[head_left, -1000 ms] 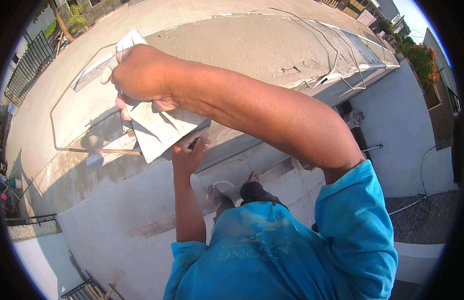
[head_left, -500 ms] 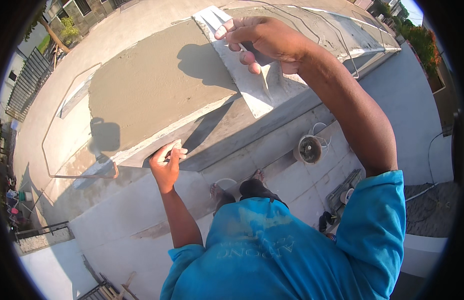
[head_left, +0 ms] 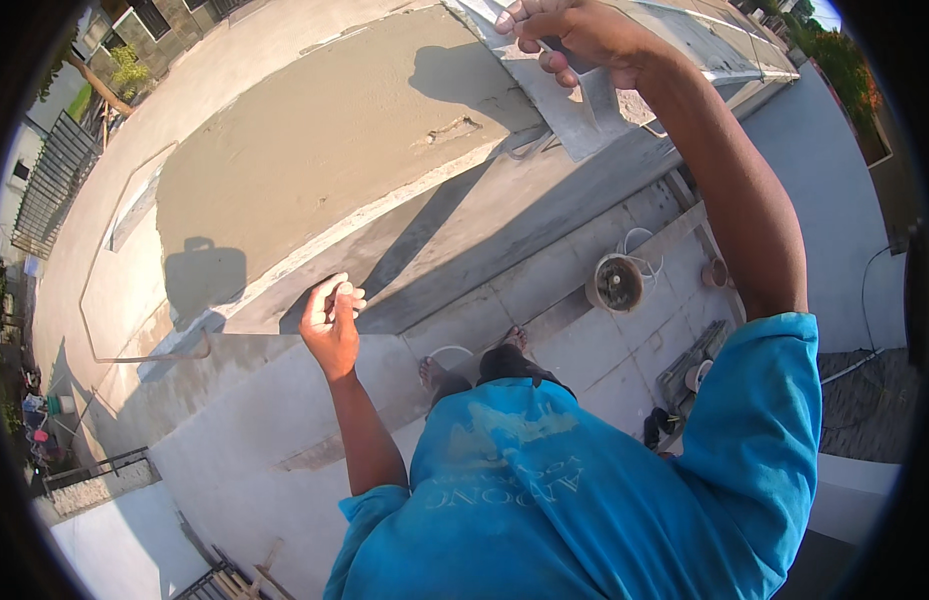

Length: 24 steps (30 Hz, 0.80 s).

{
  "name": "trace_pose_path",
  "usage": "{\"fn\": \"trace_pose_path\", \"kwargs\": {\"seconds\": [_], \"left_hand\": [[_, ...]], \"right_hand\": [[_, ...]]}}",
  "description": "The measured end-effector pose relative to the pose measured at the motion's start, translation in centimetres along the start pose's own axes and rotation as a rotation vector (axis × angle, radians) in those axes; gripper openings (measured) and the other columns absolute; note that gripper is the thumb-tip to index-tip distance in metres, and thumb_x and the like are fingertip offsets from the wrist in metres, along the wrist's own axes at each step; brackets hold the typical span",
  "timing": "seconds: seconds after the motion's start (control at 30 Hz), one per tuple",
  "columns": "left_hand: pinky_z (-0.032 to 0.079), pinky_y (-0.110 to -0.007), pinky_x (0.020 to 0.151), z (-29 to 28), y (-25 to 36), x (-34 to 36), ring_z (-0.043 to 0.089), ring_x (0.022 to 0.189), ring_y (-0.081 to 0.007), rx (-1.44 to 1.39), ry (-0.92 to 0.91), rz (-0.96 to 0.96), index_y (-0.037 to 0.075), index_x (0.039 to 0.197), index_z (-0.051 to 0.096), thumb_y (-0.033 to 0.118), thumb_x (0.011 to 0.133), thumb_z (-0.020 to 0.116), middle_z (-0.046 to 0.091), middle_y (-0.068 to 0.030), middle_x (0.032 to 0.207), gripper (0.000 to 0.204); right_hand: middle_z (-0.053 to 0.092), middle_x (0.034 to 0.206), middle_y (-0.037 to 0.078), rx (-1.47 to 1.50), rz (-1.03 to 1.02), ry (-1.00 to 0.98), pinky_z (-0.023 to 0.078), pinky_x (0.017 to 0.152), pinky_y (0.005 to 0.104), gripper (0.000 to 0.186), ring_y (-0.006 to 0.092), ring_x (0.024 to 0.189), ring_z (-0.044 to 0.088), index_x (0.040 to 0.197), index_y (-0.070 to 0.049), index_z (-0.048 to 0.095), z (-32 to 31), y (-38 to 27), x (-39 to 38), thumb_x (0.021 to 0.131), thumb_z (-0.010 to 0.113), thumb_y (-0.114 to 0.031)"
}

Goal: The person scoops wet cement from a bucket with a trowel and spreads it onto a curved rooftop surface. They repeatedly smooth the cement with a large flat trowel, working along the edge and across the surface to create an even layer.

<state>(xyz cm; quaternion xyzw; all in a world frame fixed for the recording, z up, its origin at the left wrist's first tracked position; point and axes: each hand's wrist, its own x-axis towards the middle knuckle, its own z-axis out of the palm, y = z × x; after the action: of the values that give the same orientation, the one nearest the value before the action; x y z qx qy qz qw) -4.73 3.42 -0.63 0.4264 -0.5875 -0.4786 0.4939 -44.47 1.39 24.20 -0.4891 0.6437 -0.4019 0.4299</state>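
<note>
My right hand (head_left: 574, 35) is raised at the top, its fingers wrapped round the handle of a flat grey-white trowel (head_left: 559, 85). The blade lies at the right part of a ledge topped with wet grey mortar (head_left: 314, 150), and its near corner sticks out past the front edge. Beside the blade, a curved mark breaks the smooth mortar. My left hand (head_left: 331, 325) hovers low in front of the ledge's face, fingers loosely bent and apart, with nothing seen in it. Shadows of my head and hands fall on the mortar and the face below.
A bucket (head_left: 616, 283) with grey residue stands on a plank (head_left: 554, 325) below the ledge. My bare feet (head_left: 514, 338) are beside it. A bent metal rod (head_left: 84, 300) lies on the left. Tools and a small pot (head_left: 714, 273) lie to the right.
My right hand and the trowel have moved up and to the right across the mortar, uncovering the curved mark. My left hand has stayed nearly in place.
</note>
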Motion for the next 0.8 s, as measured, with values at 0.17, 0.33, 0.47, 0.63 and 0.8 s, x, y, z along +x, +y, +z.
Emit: {"fn": "trace_pose_path", "kwargs": {"seconds": [0.17, 0.33, 0.47, 0.63, 0.8], "left_hand": [[0.057, -0.027, 0.069, 4.0, 1.9, -0.8, 0.073, 0.076, -0.0169, 0.067, -0.263, 0.132, -0.003, 0.108, 0.071, 0.016, 0.094, 0.069, 0.075, -0.0119, 0.085, 0.024], [0.055, -0.027, 0.068, 10.5, 5.5, -0.2, 0.073, 0.077, -0.0154, -0.016, -0.516, 0.171, 0.0, 0.108, 0.072, 0.016, 0.093, 0.071, 0.076, -0.01, 0.086, 0.022], [0.055, -0.027, 0.065, 13.8, 8.1, 0.3, 0.071, 0.073, -0.0159, 0.096, -0.475, 0.36, 0.003, 0.104, 0.074, 0.013, 0.088, 0.076, 0.076, -0.0084, 0.085, 0.019], [0.055, -0.027, 0.067, 17.6, 11.8, 1.2, 0.071, 0.072, -0.0161, 0.141, -0.432, 0.425, -0.001, 0.097, 0.073, 0.013, 0.087, 0.074, 0.075, -0.0091, 0.081, 0.017], [0.055, -0.03, 0.065, 22.0, 10.9, 1.1, 0.069, 0.069, -0.0185, -0.149, -0.388, 0.005, -0.006, 0.11, 0.067, 0.033, 0.097, 0.065, 0.072, -0.0134, 0.078, 0.041]], "right_hand": [[0.06, 0.079, 0.003, -0.121, -0.07, 0.191, 0.049, 0.049, 0.0305, 0.017, 0.0131, 0.055, 0.056, 0.106, -0.001, 0.065, -4.6, -2.5, -4.1, 0.094, 0.058, -0.011], [0.061, 0.082, 0.006, -0.051, -0.238, 0.396, 0.051, 0.051, 0.0293, 0.022, 0.0146, 0.055, 0.057, 0.113, 0.003, 0.062, -5.9, -5.1, -15.6, 0.098, 0.057, -0.012], [0.052, 0.064, 0.0, -0.111, -0.428, 0.818, 0.032, 0.044, 0.0213, 0.033, 0.0057, 0.043, 0.043, 0.124, -0.004, 0.059, -4.8, 1.1, -18.9, 0.099, 0.058, -0.026], [0.052, 0.064, 0.0, -0.178, -0.212, 1.083, 0.031, 0.043, 0.0197, 0.048, 0.004, 0.043, 0.041, 0.141, -0.002, 0.045, -7.2, 10.2, -26.2, 0.1, 0.058, -0.025], [0.051, 0.068, 0.001, -0.018, -0.02, 1.081, 0.033, 0.043, 0.0209, 0.049, 0.0052, 0.045, 0.041, 0.143, -0.001, 0.039, -13.0, 21.1, -27.5, 0.103, 0.055, -0.022]]}}
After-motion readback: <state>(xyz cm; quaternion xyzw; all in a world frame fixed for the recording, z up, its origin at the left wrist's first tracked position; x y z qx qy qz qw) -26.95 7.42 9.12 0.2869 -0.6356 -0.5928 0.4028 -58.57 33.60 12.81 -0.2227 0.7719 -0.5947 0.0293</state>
